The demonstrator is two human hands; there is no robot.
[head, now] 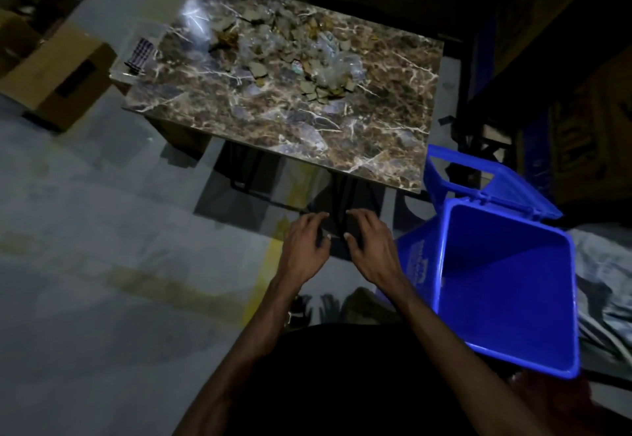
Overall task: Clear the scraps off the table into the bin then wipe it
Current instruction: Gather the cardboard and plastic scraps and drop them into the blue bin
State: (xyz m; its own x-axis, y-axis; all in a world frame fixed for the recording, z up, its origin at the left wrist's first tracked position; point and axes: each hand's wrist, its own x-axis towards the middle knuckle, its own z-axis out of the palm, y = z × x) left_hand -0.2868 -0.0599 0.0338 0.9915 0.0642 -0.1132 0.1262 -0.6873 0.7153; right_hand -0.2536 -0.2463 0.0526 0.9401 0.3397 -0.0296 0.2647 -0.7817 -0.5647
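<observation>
Left grip (305, 245) and right grip (371, 244): fingers loosely spread, holding nothing; beyond, marbled bench (376, 148) with cardboard scraps (307, 69); rightward, blue plastic bin (506, 285)

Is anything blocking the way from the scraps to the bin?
Nothing visible does. The scraps lie mid-table, the table's near right corner is bare, and the bin stands open beside it.

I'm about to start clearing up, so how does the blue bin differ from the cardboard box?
The blue bin is bright plastic, lid flipped open, beside the table's near right corner. The cardboard box is brown and off the table's left side. Both stand on the floor.
</observation>
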